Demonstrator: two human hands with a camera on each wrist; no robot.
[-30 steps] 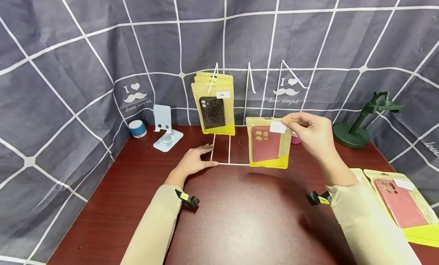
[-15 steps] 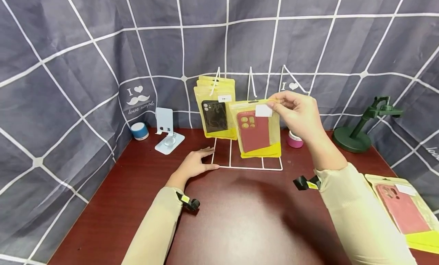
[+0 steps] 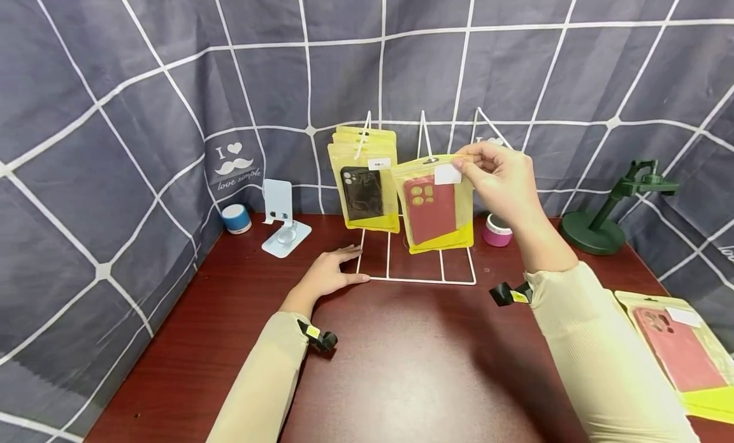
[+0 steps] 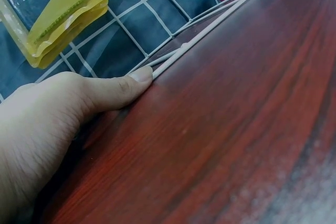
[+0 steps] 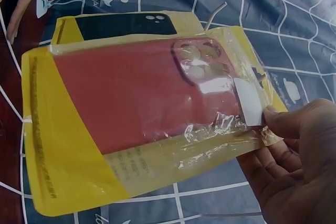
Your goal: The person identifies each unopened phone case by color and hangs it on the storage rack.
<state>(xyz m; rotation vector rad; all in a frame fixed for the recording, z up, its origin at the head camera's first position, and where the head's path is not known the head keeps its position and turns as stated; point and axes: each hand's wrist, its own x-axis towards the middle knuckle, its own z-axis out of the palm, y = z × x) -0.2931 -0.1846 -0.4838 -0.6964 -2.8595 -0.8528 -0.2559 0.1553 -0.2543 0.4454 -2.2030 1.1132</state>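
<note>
My right hand (image 3: pixel 507 181) pinches the top right corner of a yellow clear-front bag (image 3: pixel 466 223) holding a red phone case (image 3: pixel 430 210). The bag's hanging hole is at the tip of the middle hook (image 3: pixel 423 132) of a white wire display rack (image 3: pixel 421 280); whether the tip is through it I cannot tell. In the right wrist view, thumb and fingers grip the bag beside its white label (image 5: pixel 248 103). My left hand (image 3: pixel 328 275) rests on the rack base's front left corner, fingers extended, thumb (image 4: pixel 126 87) on the wire. Bags with a black phone case (image 3: pixel 362 193) hang from the left hook.
Another bagged red case (image 3: pixel 679 350) lies at the table's right edge. Behind stand a green stand (image 3: pixel 596 220), a pink-and-white round container (image 3: pixel 497 231), a pale phone stand (image 3: pixel 283 223) and a blue-and-white cylinder (image 3: pixel 236 218). Grid-patterned cloth (image 3: pixel 430 67) backs the table.
My right hand has carried the bagged red case up and leftward from the rack's right side to the middle hook's tip. The left hand has stayed on the rack base.
</note>
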